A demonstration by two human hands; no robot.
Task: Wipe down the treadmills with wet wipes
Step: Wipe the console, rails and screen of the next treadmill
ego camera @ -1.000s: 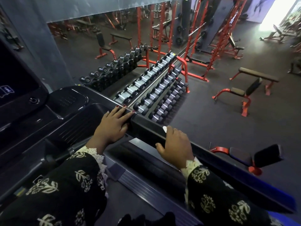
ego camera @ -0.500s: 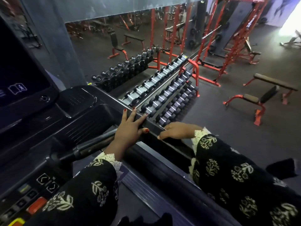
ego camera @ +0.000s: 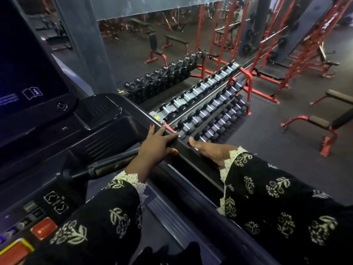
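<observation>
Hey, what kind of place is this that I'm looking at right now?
A gym, almost certainly. There's a treadmill console at the left, a long dumbbell rack stacked with weights just beyond it, and a red weight bench and red lifting racks out on the floor.

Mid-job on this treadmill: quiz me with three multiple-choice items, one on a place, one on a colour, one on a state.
1. The left hand rests on: A the side rail; B the screen; C a bench.
2. The dumbbell rack has a frame that is: A blue; B red; C yellow.
3. The left hand's fingers are: A clenched in a fist; B pinching a bottle; C spread straight.

A, its palm lies on the rail. B, the tubing shows red. C, the fingers fan out over the rail.
</observation>
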